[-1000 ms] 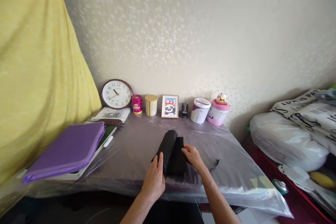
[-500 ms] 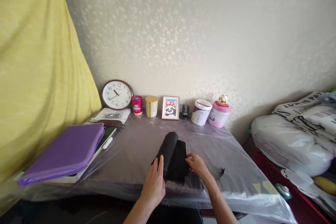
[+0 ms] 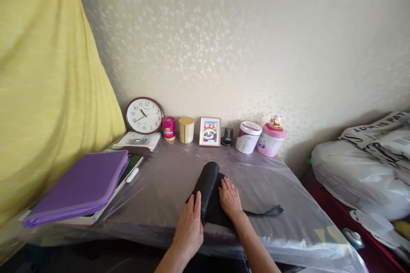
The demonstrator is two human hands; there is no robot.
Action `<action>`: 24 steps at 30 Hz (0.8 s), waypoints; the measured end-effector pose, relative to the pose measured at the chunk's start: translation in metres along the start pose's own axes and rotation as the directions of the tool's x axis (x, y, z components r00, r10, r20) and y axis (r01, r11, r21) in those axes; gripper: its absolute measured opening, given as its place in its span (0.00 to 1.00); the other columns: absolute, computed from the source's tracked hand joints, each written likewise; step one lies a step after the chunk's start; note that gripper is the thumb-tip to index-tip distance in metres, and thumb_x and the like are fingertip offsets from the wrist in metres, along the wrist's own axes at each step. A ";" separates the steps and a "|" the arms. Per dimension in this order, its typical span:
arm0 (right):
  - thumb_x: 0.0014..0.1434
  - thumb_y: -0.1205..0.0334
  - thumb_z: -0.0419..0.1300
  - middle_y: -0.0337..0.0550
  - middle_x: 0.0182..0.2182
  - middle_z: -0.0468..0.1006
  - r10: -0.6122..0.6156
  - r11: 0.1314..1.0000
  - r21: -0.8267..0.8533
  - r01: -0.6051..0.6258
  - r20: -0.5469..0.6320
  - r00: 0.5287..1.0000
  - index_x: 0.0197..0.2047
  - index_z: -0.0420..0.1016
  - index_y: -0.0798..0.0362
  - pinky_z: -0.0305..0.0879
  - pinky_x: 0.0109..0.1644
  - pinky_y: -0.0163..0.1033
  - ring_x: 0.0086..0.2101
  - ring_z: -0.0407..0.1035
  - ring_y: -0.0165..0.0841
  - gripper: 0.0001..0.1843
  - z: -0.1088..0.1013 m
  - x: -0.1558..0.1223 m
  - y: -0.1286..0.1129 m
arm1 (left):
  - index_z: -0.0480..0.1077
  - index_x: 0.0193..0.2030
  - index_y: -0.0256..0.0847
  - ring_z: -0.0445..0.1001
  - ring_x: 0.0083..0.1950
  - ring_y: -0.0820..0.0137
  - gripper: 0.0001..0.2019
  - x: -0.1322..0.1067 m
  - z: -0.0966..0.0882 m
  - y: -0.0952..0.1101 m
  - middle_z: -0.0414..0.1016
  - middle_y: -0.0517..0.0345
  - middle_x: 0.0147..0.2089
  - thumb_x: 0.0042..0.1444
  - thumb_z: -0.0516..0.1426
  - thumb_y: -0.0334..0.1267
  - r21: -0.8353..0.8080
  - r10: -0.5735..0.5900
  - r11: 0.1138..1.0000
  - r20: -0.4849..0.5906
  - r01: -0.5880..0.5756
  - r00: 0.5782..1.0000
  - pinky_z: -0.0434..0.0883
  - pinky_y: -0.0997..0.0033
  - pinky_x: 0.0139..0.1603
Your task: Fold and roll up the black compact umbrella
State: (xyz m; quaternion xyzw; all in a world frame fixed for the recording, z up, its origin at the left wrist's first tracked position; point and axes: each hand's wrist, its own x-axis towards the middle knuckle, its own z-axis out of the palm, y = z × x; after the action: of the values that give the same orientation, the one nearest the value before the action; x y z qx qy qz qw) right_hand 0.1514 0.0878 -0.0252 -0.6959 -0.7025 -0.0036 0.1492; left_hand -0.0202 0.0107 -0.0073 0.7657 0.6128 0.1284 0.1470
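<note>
A black cloth roll [image 3: 206,184] lies slantwise on the plastic-covered table, with a loose flap [image 3: 215,211] of the same cloth spread out to its right. My left hand [image 3: 189,224] holds the roll at its near left end, fingers along its side and thumb mostly hidden. On the flap, close beside the roll, my right hand [image 3: 229,198] presses flat with its fingers stretched out. A black strap [image 3: 267,212] trails from under my right wrist across the table to the right.
Along the wall stand a clock [image 3: 144,115], two small cans, a picture frame [image 3: 210,132], a black gadget [image 3: 227,137] and two tubs [image 3: 248,137]. A purple folder [image 3: 80,183] lies left; white bags [image 3: 358,179] are piled right of the table.
My right hand has gone from pinching the flap's right edge to lying flat on it, nearer the roll. More of the strap shows at the right. My left hand stays on the roll.
</note>
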 end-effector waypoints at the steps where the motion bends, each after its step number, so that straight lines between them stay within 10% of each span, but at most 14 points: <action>1: 0.61 0.67 0.45 0.55 0.60 0.61 0.027 1.000 -0.005 -0.027 -0.008 1.000 0.58 0.64 0.61 0.52 0.60 0.50 0.59 0.55 0.43 0.22 -0.001 0.006 0.006 | 0.31 0.67 0.37 0.49 0.67 0.64 0.38 0.000 -0.001 0.001 0.46 0.44 0.67 0.51 0.44 0.23 0.002 -0.005 1.000 0.007 0.005 1.000 0.53 0.66 0.63; 4: 0.61 0.68 0.45 0.58 0.57 0.65 0.055 0.998 0.037 -0.051 -0.106 0.993 0.55 0.67 0.63 0.55 0.59 0.50 0.57 0.58 0.44 0.21 -0.008 0.017 0.012 | 0.31 0.67 0.36 0.49 0.67 0.64 0.39 0.001 -0.002 0.003 0.46 0.44 0.68 0.50 0.44 0.21 0.010 -0.022 1.000 0.025 0.022 0.999 0.53 0.67 0.62; 11: 0.63 0.61 0.45 0.49 0.57 0.67 -0.256 0.925 0.205 0.320 -0.285 0.924 0.55 0.67 0.57 0.56 0.60 0.45 0.59 0.56 0.36 0.21 -0.003 0.014 -0.046 | 0.33 0.67 0.35 0.45 0.68 0.63 0.40 0.002 -0.006 0.007 0.44 0.44 0.68 0.46 0.45 0.19 0.026 -0.053 0.998 0.074 0.051 0.996 0.50 0.66 0.63; 24: 0.61 0.58 0.43 0.65 0.54 0.67 0.144 0.963 0.257 -0.080 -0.242 0.960 0.56 0.62 0.67 0.57 0.56 0.49 0.55 0.61 0.46 0.26 0.014 0.060 -0.033 | 0.32 0.66 0.38 0.48 0.67 0.60 0.45 0.005 -0.013 0.019 0.43 0.41 0.68 0.41 0.46 0.16 0.023 -0.116 0.993 0.146 0.114 0.983 0.53 0.66 0.63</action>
State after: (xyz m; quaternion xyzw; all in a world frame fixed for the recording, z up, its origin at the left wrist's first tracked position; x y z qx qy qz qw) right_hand 0.1166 0.1488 -0.0192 -0.7046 -0.6314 0.0009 0.3238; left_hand -0.0071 0.0125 0.0122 0.7376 0.6444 0.0586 0.1933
